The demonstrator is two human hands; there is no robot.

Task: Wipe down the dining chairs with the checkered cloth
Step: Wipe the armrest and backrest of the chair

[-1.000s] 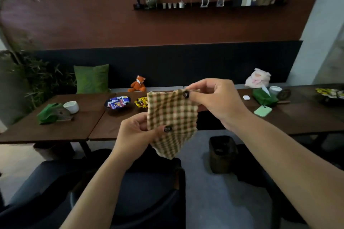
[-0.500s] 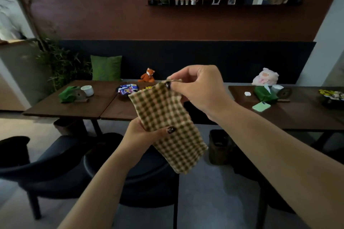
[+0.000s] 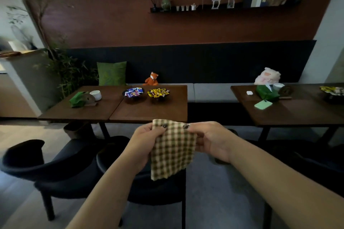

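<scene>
light: dim indoor, dark chairs (image 3: pixel 55 169) lose detail | source: brighter daylight at far left edge | glare: none | blur: soft motion smear on plant (image 3: pixel 61 69) and left edge | distortion: wide-angle bending at borders, forearms stretched

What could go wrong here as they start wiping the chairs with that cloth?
The checkered cloth is pinched only at its top corners by the left hand and right hand, hanging loose, so a corner might slip free. The nearest dark chair sits tight beside a second chair, so the surfaces between them might get missed. The room is dim and the chairs dark, so dirt may be hard to spot.
</scene>
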